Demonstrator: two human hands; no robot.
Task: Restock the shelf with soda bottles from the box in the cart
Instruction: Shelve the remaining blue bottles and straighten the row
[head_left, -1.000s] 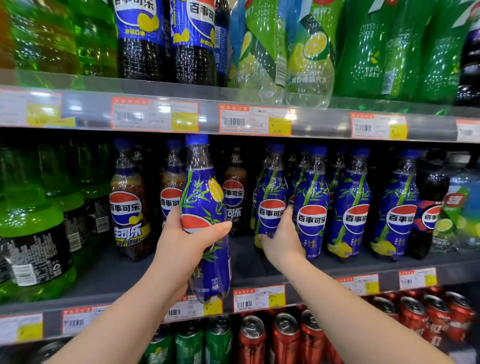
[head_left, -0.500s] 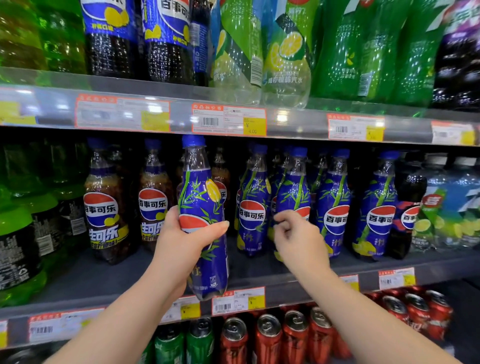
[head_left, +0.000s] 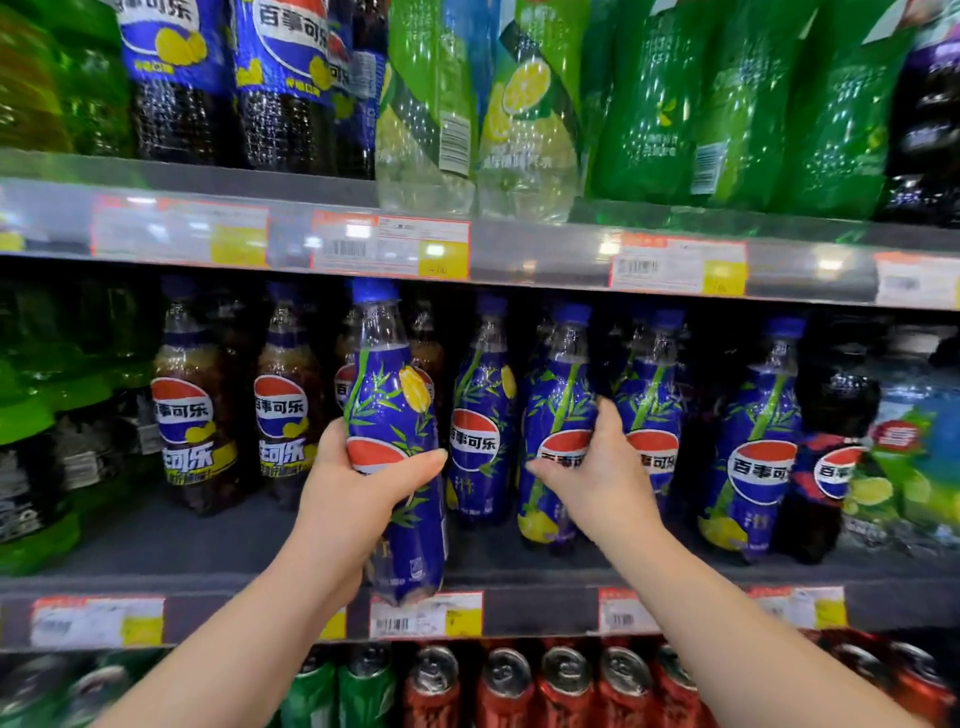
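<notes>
My left hand (head_left: 353, 483) grips a blue bamboo-print soda bottle (head_left: 392, 415) upright in front of the middle shelf (head_left: 208, 551), its base level with the shelf's front edge. My right hand (head_left: 597, 473) grips a second blue bamboo-print bottle (head_left: 558, 395) that stands on the shelf in a row of like bottles (head_left: 758, 441). Brown cola bottles (head_left: 189, 410) stand to the left of that row. The cart and the box are out of view.
Large green and dark bottles (head_left: 519, 104) fill the upper shelf. Red and green cans (head_left: 566, 680) line the shelf below. Price tags (head_left: 389, 249) run along the shelf edges. Big green bottles (head_left: 31, 431) stand at the far left, mixed bottles (head_left: 909, 441) at the far right.
My right hand let go of a shelf bottle, drew back, then moved right and closed round another blue bottle in the row. My left hand kept hold of its bottle.
</notes>
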